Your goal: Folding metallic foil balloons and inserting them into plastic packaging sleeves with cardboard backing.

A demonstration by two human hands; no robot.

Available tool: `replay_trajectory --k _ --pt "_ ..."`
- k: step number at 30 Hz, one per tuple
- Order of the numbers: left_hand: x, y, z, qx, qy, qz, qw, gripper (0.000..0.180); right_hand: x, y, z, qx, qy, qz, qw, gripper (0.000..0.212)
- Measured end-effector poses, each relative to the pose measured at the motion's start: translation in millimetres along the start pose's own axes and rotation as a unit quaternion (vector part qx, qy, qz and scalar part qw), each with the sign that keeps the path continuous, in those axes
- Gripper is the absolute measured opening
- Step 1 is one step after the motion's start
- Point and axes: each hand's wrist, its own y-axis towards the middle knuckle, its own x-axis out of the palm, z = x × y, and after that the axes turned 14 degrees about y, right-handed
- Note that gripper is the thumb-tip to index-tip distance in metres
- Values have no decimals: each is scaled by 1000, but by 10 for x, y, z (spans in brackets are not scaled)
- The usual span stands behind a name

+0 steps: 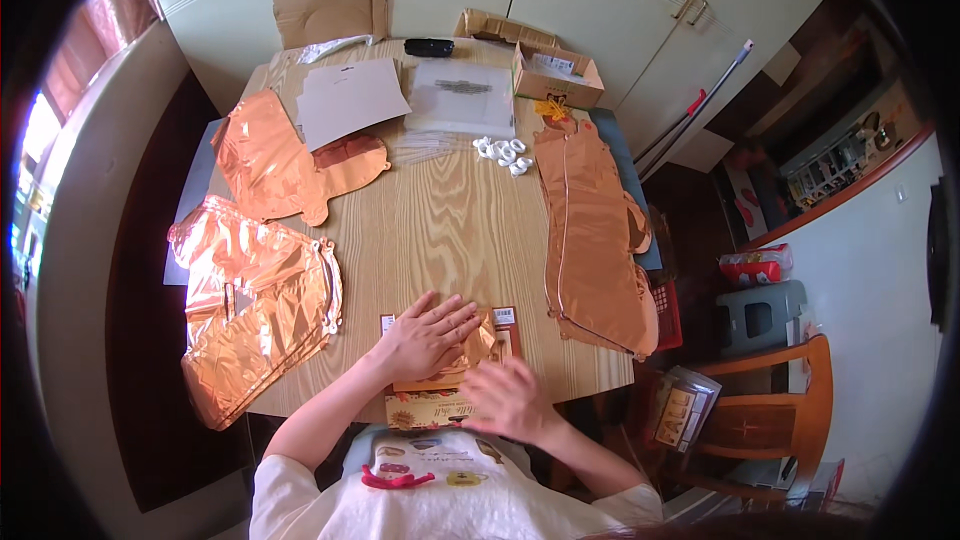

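Note:
At the table's front edge lies a printed autumn-coloured cardboard piece (425, 412), with a folded piece of shiny copper foil (484, 342) on it. My left hand (428, 342) lies flat across the foil, palm down, fingers stretched out. Just to its right is my right hand (510, 398), slightly blurred, its fingers apart over the right side of the cardboard; nothing shows in them. Flat copper foil balloons lie in a pile on the right (592, 230). More foil balloons (255, 310) are spread along the left, crumpled and glossy.
Farther back are white card sheets (350, 105), a stack of clear plastic bags (465, 110), thin clear straws (425, 146), white ribbon rolls (503, 152), a black object (428, 47) and an open cardboard box (570, 80). A wooden chair (805, 410) holding a clear package (684, 410) stands right.

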Motion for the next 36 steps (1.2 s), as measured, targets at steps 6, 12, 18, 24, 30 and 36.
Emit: replay_trajectory --k 6,12,18,24,30,36 --pt "-71 -5 11 -1 2 -14 1000 56 73 -167 -275 -78 -17 21 997 21" --pt "-57 5 -2 2 -28 -26 999 56 -369 -171 -554 -78 3 15 997 17" --pt "-56 -51 37 9 -6 -11 1000 56 -1233 -406 -571 -14 -11 141 990 12" --pt "-184 -172 213 23 -1 -8 1000 62 -1362 -762 -285 257 23 400 880 8" --pt "-452 -512 538 -4 -29 -34 999 85 -1235 -773 195 316 234 469 790 14" --pt "-438 -757 731 -12 72 -72 995 67 -1010 -628 630 361 335 450 745 19"
